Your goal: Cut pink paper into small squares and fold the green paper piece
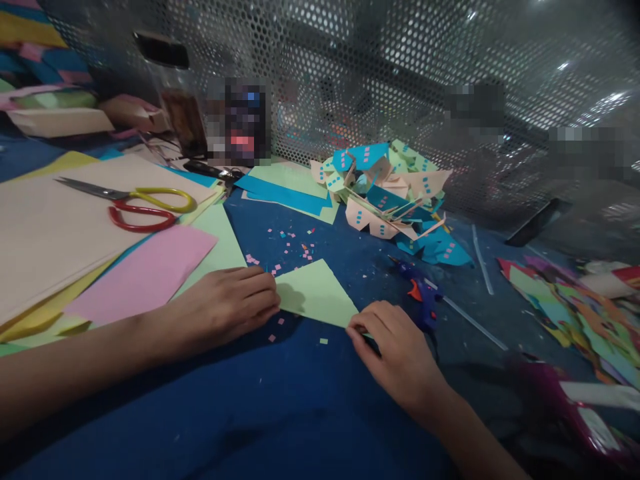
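Note:
A light green sheet of paper (317, 291), triangular in outline, lies low over the blue table between my two hands. My left hand (243, 300) has its fingers curled together at the left corner of this paper. At the right corner, my right hand (395, 347) pinches the edge between thumb and fingers. Small pink paper bits (278, 269) are scattered just behind the green paper. A purple glue gun (423, 293) with an orange trigger rests beyond my right hand. The left fingertips are partly hidden.
Scissors (143, 203) with red and yellow handles lie on stacked paper at left, near a pink sheet (150, 273). Folded paper shapes (395, 193) pile up at the back. Coloured scraps (575, 320) and a magenta tool (575, 413) are at right. A metal mesh (320, 60) stands behind.

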`<state>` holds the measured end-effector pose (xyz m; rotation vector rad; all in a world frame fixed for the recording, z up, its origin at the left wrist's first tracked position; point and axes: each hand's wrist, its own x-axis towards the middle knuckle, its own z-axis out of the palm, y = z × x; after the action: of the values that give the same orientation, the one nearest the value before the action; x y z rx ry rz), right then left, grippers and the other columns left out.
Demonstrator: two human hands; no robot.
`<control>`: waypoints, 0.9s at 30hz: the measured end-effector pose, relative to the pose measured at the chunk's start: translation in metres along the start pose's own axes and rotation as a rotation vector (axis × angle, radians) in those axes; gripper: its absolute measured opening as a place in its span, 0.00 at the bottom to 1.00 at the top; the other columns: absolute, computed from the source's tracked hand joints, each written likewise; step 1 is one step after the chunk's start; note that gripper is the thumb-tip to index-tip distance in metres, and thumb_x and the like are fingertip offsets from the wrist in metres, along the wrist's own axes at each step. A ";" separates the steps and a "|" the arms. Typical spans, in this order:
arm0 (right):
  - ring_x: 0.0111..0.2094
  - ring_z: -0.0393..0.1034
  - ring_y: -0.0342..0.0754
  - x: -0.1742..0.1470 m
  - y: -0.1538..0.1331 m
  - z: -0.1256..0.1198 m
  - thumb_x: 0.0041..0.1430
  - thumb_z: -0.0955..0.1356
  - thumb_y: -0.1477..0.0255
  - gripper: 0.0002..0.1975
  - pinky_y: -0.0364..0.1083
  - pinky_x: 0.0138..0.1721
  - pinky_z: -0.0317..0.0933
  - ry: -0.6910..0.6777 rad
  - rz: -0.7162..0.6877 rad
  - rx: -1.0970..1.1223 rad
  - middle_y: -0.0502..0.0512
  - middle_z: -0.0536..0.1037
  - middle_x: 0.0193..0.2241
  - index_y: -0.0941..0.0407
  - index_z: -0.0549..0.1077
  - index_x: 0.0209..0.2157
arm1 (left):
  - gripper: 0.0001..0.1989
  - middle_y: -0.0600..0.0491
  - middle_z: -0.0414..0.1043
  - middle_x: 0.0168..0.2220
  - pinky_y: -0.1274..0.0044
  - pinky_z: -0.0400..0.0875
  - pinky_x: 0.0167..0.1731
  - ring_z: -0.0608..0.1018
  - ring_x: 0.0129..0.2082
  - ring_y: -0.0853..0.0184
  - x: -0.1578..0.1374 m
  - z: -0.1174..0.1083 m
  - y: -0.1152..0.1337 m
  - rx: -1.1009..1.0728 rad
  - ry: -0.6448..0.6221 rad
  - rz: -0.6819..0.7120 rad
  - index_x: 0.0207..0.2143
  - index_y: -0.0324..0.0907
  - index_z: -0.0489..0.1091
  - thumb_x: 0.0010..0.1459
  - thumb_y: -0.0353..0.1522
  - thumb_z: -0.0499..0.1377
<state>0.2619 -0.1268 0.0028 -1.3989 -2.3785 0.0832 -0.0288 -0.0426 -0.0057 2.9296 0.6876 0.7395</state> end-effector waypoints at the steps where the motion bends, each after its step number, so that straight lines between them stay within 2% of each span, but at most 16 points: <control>1: 0.36 0.66 0.50 0.001 -0.001 0.000 0.66 0.64 0.75 0.06 0.48 0.37 0.56 -0.002 0.003 0.000 0.55 0.73 0.33 0.56 0.71 0.35 | 0.09 0.51 0.74 0.33 0.74 0.70 0.38 0.75 0.35 0.66 0.001 -0.001 -0.001 0.019 -0.036 0.018 0.37 0.42 0.72 0.67 0.31 0.52; 4: 0.36 0.66 0.50 0.007 -0.006 0.002 0.67 0.64 0.73 0.06 0.49 0.38 0.55 -0.032 -0.002 -0.023 0.55 0.73 0.33 0.56 0.71 0.35 | 0.09 0.51 0.72 0.33 0.74 0.69 0.38 0.74 0.34 0.66 0.004 -0.001 -0.003 0.032 -0.095 0.018 0.36 0.41 0.70 0.67 0.30 0.51; 11: 0.36 0.66 0.49 0.024 -0.017 0.014 0.69 0.63 0.72 0.08 0.49 0.39 0.55 -0.051 -0.007 -0.017 0.54 0.73 0.33 0.56 0.71 0.35 | 0.08 0.53 0.70 0.32 0.72 0.67 0.39 0.73 0.32 0.67 0.006 0.000 0.001 -0.075 -0.095 -0.076 0.33 0.41 0.68 0.66 0.29 0.51; 16: 0.35 0.65 0.49 0.023 -0.018 0.016 0.69 0.62 0.72 0.09 0.48 0.38 0.55 -0.034 -0.009 0.006 0.53 0.73 0.33 0.56 0.70 0.35 | 0.08 0.52 0.70 0.33 0.73 0.67 0.38 0.72 0.33 0.67 0.004 0.000 0.000 -0.160 -0.085 -0.089 0.34 0.42 0.68 0.66 0.29 0.51; 27: 0.35 0.65 0.48 0.022 -0.016 0.017 0.66 0.66 0.71 0.06 0.48 0.38 0.55 -0.027 0.080 0.108 0.52 0.73 0.32 0.55 0.69 0.33 | 0.09 0.53 0.70 0.31 0.73 0.66 0.36 0.71 0.32 0.67 0.005 0.000 -0.002 -0.247 -0.092 -0.195 0.32 0.42 0.69 0.66 0.31 0.53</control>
<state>0.2332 -0.1135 -0.0027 -1.4503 -2.3027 0.2500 -0.0261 -0.0388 -0.0039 2.6115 0.7961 0.6178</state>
